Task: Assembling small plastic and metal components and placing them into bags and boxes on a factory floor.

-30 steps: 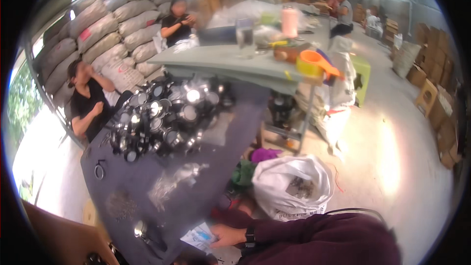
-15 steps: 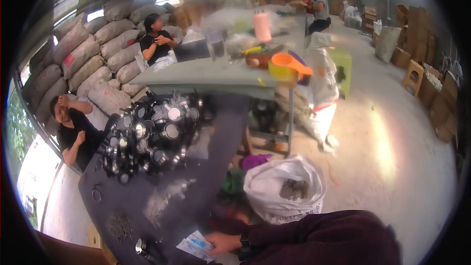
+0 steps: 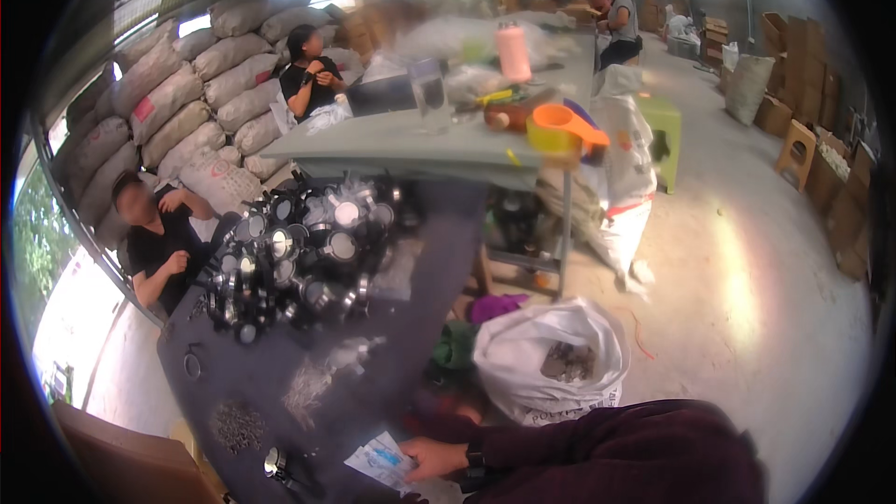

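Observation:
My right hand (image 3: 434,459), at the end of a dark maroon sleeve with a black wristband, is closed on a flat white packet (image 3: 381,459) with blue print, held at the near edge of the dark table (image 3: 373,392). My left hand is not in view. Left of the packet lies a single black piece with a round shiny metal end (image 3: 274,463). Beyond it are a heap of small dark metal parts (image 3: 237,426), a scatter of thin pale pieces (image 3: 306,390) and a ring (image 3: 192,364). A large pile of similar black round-ended pieces (image 3: 303,243) covers the far part.
An open white sack (image 3: 499,369) stands right of the table. Behind is a grey-green table (image 3: 373,138) with an orange-and-yellow tape dispenser (image 3: 560,131) and a pink bottle (image 3: 512,51). Co-workers sit at left (image 3: 173,243) and behind (image 3: 308,79). A green stool (image 3: 663,135) stands farther right.
The whole view has shifted slightly, so everything sits a little further right. My right hand still holds the packet. The co-worker at left has lowered the raised hand from the head.

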A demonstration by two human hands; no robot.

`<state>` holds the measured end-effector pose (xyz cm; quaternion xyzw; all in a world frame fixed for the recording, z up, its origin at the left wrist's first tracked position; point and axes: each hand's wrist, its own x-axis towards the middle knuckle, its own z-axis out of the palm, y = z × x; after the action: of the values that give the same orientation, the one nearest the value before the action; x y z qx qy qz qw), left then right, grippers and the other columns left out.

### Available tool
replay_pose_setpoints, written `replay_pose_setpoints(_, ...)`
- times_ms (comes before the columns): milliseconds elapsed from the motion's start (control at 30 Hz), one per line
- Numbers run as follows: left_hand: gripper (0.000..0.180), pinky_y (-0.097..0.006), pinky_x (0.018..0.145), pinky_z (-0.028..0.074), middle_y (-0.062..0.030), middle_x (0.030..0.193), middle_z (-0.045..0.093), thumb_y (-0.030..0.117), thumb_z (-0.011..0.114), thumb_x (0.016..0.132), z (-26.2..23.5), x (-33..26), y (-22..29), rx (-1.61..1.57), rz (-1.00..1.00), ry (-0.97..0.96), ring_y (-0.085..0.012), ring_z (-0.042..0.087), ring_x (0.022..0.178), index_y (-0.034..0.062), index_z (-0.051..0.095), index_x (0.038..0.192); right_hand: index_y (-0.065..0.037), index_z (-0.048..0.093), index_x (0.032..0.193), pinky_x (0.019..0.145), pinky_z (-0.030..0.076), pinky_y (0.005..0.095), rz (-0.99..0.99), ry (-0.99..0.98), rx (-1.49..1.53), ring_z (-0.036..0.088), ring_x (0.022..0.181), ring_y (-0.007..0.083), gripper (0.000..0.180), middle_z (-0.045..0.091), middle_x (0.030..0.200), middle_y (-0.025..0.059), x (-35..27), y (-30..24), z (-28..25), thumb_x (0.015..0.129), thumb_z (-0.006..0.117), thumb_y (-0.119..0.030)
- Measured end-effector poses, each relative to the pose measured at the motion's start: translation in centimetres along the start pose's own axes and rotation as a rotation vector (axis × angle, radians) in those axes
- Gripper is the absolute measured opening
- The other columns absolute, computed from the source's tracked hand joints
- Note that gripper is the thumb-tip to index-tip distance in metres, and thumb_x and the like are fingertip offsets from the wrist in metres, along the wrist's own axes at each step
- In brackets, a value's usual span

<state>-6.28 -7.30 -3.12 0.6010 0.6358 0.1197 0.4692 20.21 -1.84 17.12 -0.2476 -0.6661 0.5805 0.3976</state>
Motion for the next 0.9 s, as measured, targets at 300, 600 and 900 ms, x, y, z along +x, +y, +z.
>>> replay_pose_setpoints(300, 0.035, -0.03, 0.047, 0.046, -0.0118, 0.072, 0.062, 0.011, 0.062, 0.079, 0.1, -0.1, -0.3, -0.028, -0.058, 0.038, -0.0162, 0.057, 0.052, -0.0022, 0.056, 0.111, 0.001, 0.051, 0.118, 0.081, 0.047, 0.029, -0.004, -0.022, -0.029, 0.059, 0.092, 0.0142, 0.052, 0.063, 0.103, 0.0101, 0.4, -0.6, 0.3, 0.07, 0.068, -0.006)
replay_pose_setpoints(600, 0.034, -0.03, 0.046, 0.046, -0.0128, 0.068, 0.062, 0.012, 0.061, 0.08, -0.5, -2.0, 3.4, 0.049, 0.124, 0.096, -0.0175, 0.059, 0.052, -0.0012, 0.057, 0.111, 0.0, 0.051, 0.119, 0.081, 0.047, 0.0282, -0.003, -0.028, -0.012, 0.058, 0.092, 0.0121, 0.051, 0.063, 0.102, 0.0082, 0.3, -0.2, 0.2, 0.071, 0.067, -0.006)
replay_pose_setpoints(900, 0.036, -0.031, 0.052, 0.047, -0.0145, 0.073, 0.064, 0.011, 0.06, 0.079, -0.5, -0.7, 2.6, 0.035, -0.072, -0.015, -0.0179, 0.06, 0.058, -0.0016, 0.056, 0.112, 0.003, 0.054, 0.113, 0.083, 0.046, 0.0297, -0.025, -0.012, -0.013, 0.058, 0.094, 0.0149, 0.041, 0.062, 0.104, 0.0111, 0.1, -0.7, -0.1, 0.075, 0.067, -0.008)
